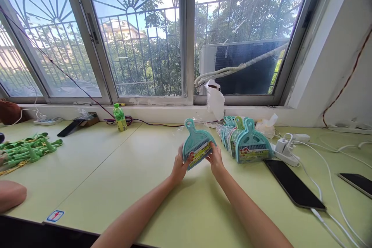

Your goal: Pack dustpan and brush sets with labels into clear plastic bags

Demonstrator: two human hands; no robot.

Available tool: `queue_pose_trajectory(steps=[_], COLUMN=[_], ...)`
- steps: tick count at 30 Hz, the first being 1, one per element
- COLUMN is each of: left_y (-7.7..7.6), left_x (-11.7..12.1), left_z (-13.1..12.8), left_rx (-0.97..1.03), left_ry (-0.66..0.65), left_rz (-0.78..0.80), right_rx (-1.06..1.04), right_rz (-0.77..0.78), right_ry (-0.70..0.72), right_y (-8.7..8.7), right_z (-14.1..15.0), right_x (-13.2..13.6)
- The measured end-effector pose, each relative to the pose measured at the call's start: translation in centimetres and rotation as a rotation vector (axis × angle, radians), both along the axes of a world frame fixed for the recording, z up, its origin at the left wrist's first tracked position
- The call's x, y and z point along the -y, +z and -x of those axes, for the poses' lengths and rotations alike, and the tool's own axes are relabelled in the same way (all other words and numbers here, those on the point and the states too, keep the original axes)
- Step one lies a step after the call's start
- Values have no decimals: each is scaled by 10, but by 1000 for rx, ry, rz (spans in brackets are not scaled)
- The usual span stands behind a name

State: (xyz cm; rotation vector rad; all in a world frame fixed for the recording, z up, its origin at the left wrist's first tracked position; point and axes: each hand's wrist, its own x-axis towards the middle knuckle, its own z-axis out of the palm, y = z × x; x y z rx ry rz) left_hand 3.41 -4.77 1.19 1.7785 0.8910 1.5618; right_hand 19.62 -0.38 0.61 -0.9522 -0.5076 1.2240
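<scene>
A teal dustpan and brush set point(195, 141) in clear wrapping is held up just above the table, tilted, its handle loop pointing up and to the left. My left hand point(180, 166) grips its left lower edge, with the thumb on the front. On the right lower edge, my right hand point(215, 157) is closed, thumb over the printed label. To the right, a row of similar wrapped dustpan sets point(252, 143) stands upright, packed one behind another, apart from my hands. The fingers behind the held set are hidden.
A phone point(293, 182) with a white cable lies right of my arm, near a power strip point(286, 157). At the back stands a green bottle point(119, 117). Green plastic pieces point(31, 149) lie at far left, near another person's arm point(11, 195).
</scene>
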Motion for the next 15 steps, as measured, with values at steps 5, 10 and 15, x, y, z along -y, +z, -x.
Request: queue_pose_trajectory(steps=[5, 10, 15], left_y=[0, -3, -3], left_x=[-2, -2, -7], left_z=[2, 1, 1], left_rx=[26, 11, 151], left_ry=[9, 18, -1], left_rz=[10, 22, 70], right_rx=[11, 4, -59], right_rz=[-88, -67, -142], right_ry=[42, 44, 31], right_y=[0, -1, 3], right_z=[1, -1, 11], right_x=[1, 2, 10])
